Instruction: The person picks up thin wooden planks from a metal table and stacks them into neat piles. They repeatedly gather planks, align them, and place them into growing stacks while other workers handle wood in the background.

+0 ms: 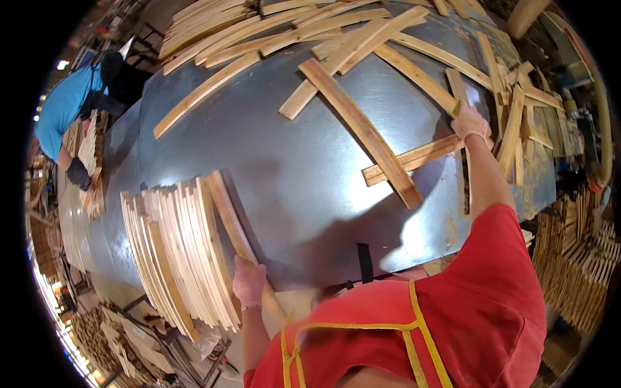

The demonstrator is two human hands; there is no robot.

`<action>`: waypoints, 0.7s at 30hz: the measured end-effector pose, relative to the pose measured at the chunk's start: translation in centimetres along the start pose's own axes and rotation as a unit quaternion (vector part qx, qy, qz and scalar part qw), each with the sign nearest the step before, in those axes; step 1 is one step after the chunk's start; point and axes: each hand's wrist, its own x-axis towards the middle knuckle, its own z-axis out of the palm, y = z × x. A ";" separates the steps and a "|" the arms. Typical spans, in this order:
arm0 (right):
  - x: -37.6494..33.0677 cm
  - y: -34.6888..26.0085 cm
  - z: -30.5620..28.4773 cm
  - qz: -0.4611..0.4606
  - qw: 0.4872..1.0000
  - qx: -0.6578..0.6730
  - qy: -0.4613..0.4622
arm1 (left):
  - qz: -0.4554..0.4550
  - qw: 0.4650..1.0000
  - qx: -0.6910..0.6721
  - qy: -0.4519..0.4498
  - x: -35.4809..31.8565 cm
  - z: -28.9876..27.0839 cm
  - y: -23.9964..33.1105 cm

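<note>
My left hand (249, 284), in a pinkish knit glove, is closed on a wooden slat (228, 216) that leans at the right side of a row of slats standing on edge (184, 252). Far to the right, my gloved right hand (471, 123) is closed at the near end of another wooden slat (414, 77); its fingertips are partly hidden. Beneath and beside that hand lie more loose slats, one of them a crosswise slat (420, 157). A darker-edged long slat (362, 129) lies diagonally over it, left of my right hand.
The slats rest on a large metal-topped table (259, 129). More slats are piled along its far edge (213, 26), with a jumbled heap (517, 110) at the right. A co-worker in a blue shirt (71, 97) handles wood at the far left. Stacked slats (576, 258) stand low at the right.
</note>
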 end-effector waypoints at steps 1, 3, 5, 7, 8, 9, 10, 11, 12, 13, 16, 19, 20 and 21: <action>-0.9 -1.3 -0.3 -0.051 0.998 0.022 -0.042 | -0.006 1.000 0.005 0.001 0.3 0.7 -1.1; -5.6 -3.6 -2.4 -0.145 0.980 0.054 -0.126 | -0.018 1.000 -0.003 -0.013 -0.1 0.4 -1.2; -10.6 -4.0 1.3 -0.108 0.892 0.404 -0.170 | -0.006 1.000 -0.018 -0.006 0.2 -0.1 -0.2; -18.2 -8.1 0.5 -0.050 0.749 0.599 -0.279 | 0.008 0.999 -0.043 0.000 0.1 0.6 -1.9; -21.5 -9.6 1.0 -0.090 0.730 0.606 -0.304 | 0.018 0.998 -0.055 0.003 0.3 0.9 -2.8; -24.8 -11.4 0.4 -0.117 0.724 0.592 -0.333 | 0.036 0.995 -0.094 0.025 0.4 1.3 -3.6; -28.9 -13.4 0.7 -0.100 0.713 0.610 -0.331 | 0.030 0.981 -0.191 -0.017 0.4 1.0 -4.0; -32.2 -15.6 -0.6 -0.129 0.716 0.588 -0.354 | 0.021 0.956 -0.287 -0.055 0.2 0.6 -4.4; -34.6 -17.5 1.4 -0.156 0.701 0.587 -0.373 | 0.019 0.922 -0.376 -0.092 0.0 -0.2 -4.5; -37.3 -19.6 2.6 -0.196 0.677 0.590 -0.393 | 0.019 0.904 -0.418 -0.090 -0.1 0.5 -5.1; -43.9 -26.8 1.4 -0.283 0.716 0.379 -0.513 | 0.057 0.902 -0.429 -0.009 -0.1 3.9 -6.8; -48.2 -31.8 -1.2 -0.503 0.692 0.212 -0.473 | 0.088 0.946 -0.313 -0.008 -1.0 1.4 -5.3; -48.5 -32.9 -0.6 -0.538 0.671 0.195 -0.472 | 0.086 0.966 -0.240 0.040 -1.9 -0.1 -3.6; -48.6 -33.8 0.2 -0.572 0.648 0.177 -0.470 | 0.082 0.979 -0.165 0.087 -2.3 -1.0 -2.8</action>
